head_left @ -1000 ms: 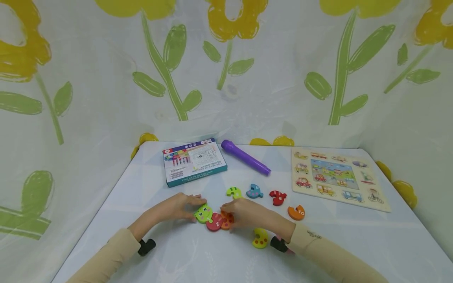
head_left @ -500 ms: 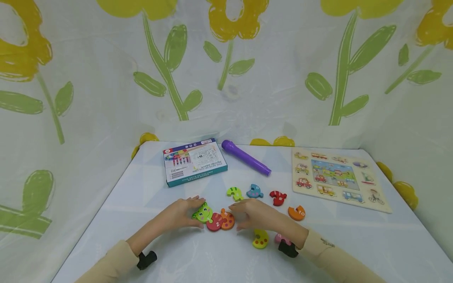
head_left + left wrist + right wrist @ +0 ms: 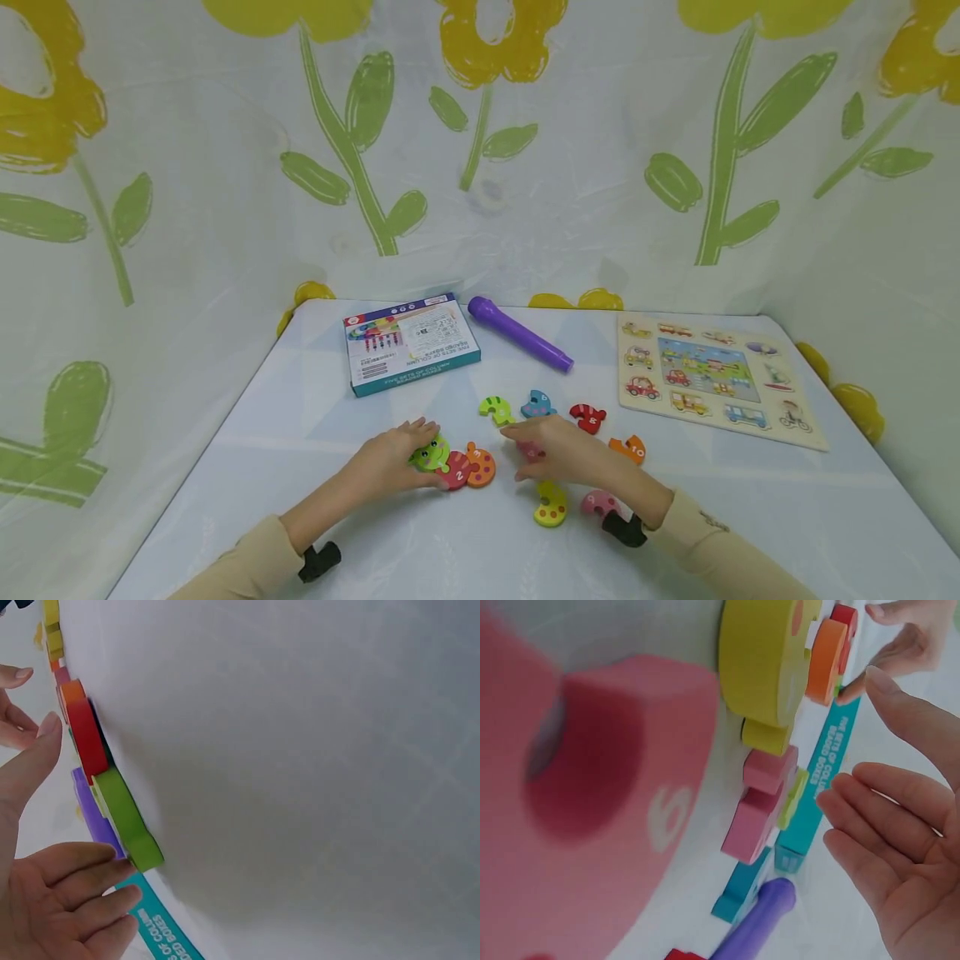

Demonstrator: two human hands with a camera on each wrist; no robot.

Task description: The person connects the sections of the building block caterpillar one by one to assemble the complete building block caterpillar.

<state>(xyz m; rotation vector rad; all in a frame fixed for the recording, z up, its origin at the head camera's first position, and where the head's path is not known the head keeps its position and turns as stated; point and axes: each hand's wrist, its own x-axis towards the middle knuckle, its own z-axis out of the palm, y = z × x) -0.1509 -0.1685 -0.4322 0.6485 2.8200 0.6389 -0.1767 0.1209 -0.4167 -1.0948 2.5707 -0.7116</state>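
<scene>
Three joined wooden puzzle pieces lie on the table: a green smiling head (image 3: pixel 429 456), a red piece (image 3: pixel 454 471) marked 2, and an orange spotted piece (image 3: pixel 482 465). My left hand (image 3: pixel 397 458) is beside them, with fingertips at the head and the thumb near the red piece. In the left wrist view its fingers (image 3: pixel 94 881) look relaxed. My right hand (image 3: pixel 558 450) hovers over a pink piece (image 3: pixel 530 451), partly hiding it. From the right wrist, thumb and fingers appear spread apart with nothing between them, the pink piece (image 3: pixel 761 802) lying beyond the fingertips.
Around my right hand lie loose pieces: yellow (image 3: pixel 551 505), pink (image 3: pixel 600 502), light green (image 3: pixel 495 409), blue (image 3: pixel 537 404), red (image 3: pixel 588 417) and orange (image 3: pixel 628 450). Farther back are a cardboard box (image 3: pixel 412 343), a purple toy microphone (image 3: pixel 521 333) and a wooden vehicle puzzle board (image 3: pixel 720 379).
My right hand has left the orange spotted piece and moved right, over the pink piece. My left thumb has shifted from the head towards the red piece.
</scene>
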